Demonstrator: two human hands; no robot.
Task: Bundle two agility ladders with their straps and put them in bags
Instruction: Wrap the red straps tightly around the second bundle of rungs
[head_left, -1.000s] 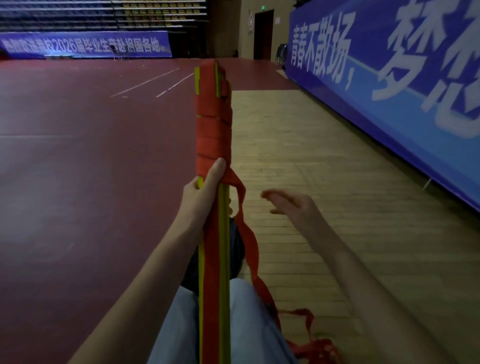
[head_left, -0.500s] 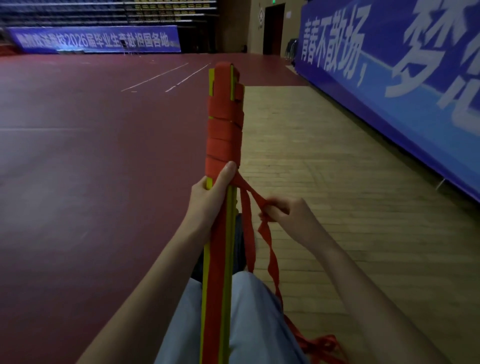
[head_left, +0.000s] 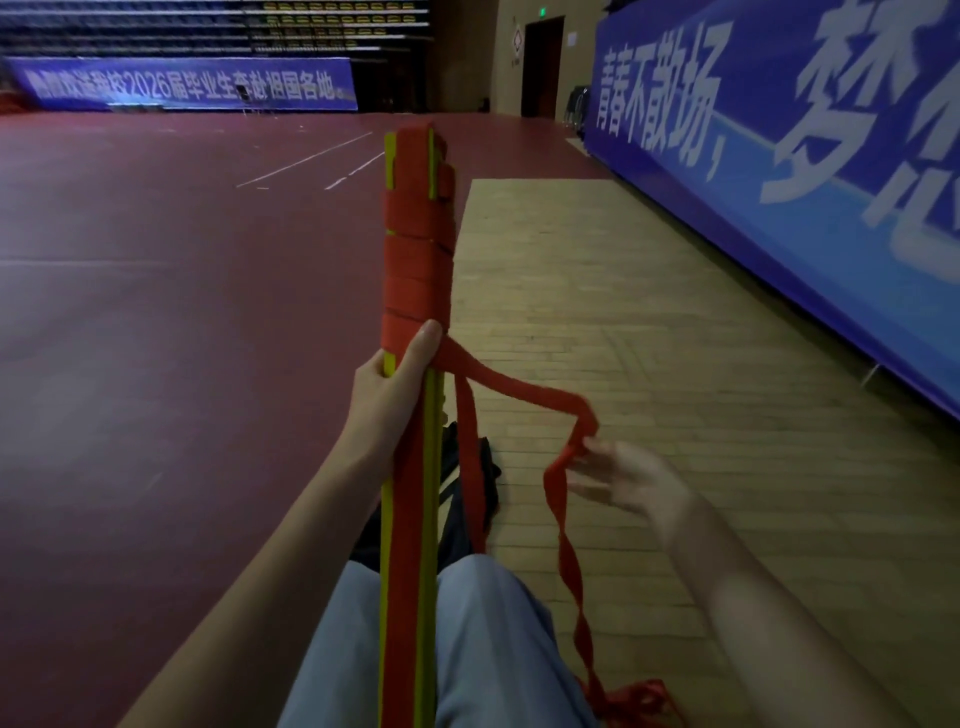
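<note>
- Flooring: a dark red court surface (head_left: 182, 312) is meeting a pale wooden strip (head_left: 649, 364), with blue banners lining the far and right walls.
- Lettering: the far banner (head_left: 182, 83) is showing "2026"; the right banner (head_left: 779, 156) is reading "青春不散场".
- Left hand (head_left: 384, 400) is gripping the upright ladder bundle (head_left: 413, 519), its thumb pressing the wound turns of red strap (head_left: 519, 388).
- Right hand (head_left: 634, 483), fingers spread, is meeting the strap's loose length at its fingertips — pinch or mere touch cannot be told.
</note>
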